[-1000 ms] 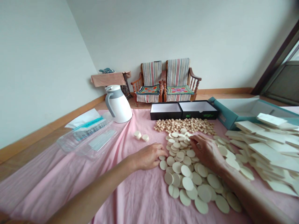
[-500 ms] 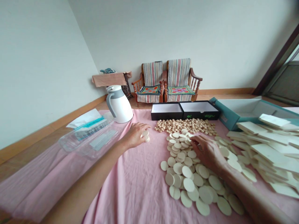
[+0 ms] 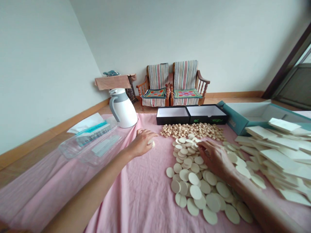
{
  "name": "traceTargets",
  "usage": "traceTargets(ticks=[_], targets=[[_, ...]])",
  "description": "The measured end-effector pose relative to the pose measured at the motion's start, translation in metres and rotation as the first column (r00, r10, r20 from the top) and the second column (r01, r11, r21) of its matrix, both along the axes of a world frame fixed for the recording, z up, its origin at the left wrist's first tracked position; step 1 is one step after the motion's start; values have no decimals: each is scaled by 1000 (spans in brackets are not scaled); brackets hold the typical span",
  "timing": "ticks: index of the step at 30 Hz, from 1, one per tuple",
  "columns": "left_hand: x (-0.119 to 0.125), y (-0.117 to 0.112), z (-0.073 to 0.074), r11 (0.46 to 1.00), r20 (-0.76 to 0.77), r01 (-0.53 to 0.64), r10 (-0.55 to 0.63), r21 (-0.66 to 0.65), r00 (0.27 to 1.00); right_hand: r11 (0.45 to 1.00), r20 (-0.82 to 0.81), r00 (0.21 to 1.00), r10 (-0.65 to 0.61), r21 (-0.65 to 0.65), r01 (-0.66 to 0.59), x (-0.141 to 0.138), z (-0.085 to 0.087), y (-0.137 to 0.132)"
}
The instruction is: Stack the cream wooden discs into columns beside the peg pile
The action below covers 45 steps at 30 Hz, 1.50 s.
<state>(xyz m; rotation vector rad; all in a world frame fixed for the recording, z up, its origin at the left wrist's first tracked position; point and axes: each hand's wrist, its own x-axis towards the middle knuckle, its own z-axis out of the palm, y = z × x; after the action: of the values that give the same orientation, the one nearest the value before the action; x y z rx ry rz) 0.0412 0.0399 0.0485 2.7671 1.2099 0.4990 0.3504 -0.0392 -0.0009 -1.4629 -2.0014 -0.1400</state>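
Observation:
Left of the pile, my left hand (image 3: 141, 143) curls over a small stack of pale round wooden discs (image 3: 153, 143). Its fingers and thumb close around the discs and hide most of them. My right hand (image 3: 213, 156) reaches over the far part of a large pile of wooden discs (image 3: 195, 191). There its thumb and fingertips pinch together at a small pale disc (image 3: 198, 141), of which only an edge shows.
Small wooden beads (image 3: 189, 130) lie behind the discs, before two black boxes (image 3: 172, 120). A teal box (image 3: 239, 124) and stacked wooden boards (image 3: 279, 152) stand right. A white jug (image 3: 126, 111) and clear plastic cases (image 3: 97, 142) are left, on pink cloth (image 3: 145, 194).
My left hand has closed further over the small stack, and less of the discs shows now. My right hand has stayed nearly in place at the pile.

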Motion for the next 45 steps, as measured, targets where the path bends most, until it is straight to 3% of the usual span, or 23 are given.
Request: traceTargets(ticks=[2, 4, 6, 9, 14, 20, 23, 26, 29, 32, 40, 45], targets=[[8, -14, 5, 989, 48, 115, -111, -92, 993, 1000, 7, 1000, -5, -7, 5, 0, 0, 0], [19, -32, 8, 935, 72, 269, -260, -230, 963, 1000, 10, 1000, -14, -21, 15, 1, -1, 0], [29, -49, 7, 897, 73, 333, -327, -290, 942, 999, 12, 1000, -20, -27, 20, 1, -1, 0], [40, -66, 0, 888, 42, 335, -339, -315, 940, 1000, 10, 1000, -17, -22, 17, 2, -2, 0], [42, -70, -14, 904, 22, 288, -297, -315, 955, 999, 5, 1000, -15, -38, 16, 1, -2, 0], [38, -77, -13, 917, 1, 281, -293, -281, 956, 999, 8, 1000, -19, -50, 20, 1, -3, 1], [30, -69, -3, 952, -13, 217, -225, -216, 974, 999, 3, 1000, -20, -49, 20, 1, -3, 1], [15, -45, 10, 995, -12, 60, -61, -78, 998, 999, 2, 1000, -14, -46, 14, 1, -3, 0], [-1, -18, 17, 997, -46, -72, 72, 20, 996, 999, 5, 1000, -18, -50, 18, 1, -2, 0], [-9, 0, 15, 991, -76, -128, 130, 31, 989, 998, 7, 1000, -17, -56, 17, 0, -1, 0], [-10, 10, 4, 988, -96, -154, 151, -18, 984, 998, 17, 1000, -14, -57, 14, -1, 1, -1], [0, 4, 1, 999, 15, -53, 52, 8, 999, 998, 16, 1000, -18, -61, 19, -1, -1, -1]])
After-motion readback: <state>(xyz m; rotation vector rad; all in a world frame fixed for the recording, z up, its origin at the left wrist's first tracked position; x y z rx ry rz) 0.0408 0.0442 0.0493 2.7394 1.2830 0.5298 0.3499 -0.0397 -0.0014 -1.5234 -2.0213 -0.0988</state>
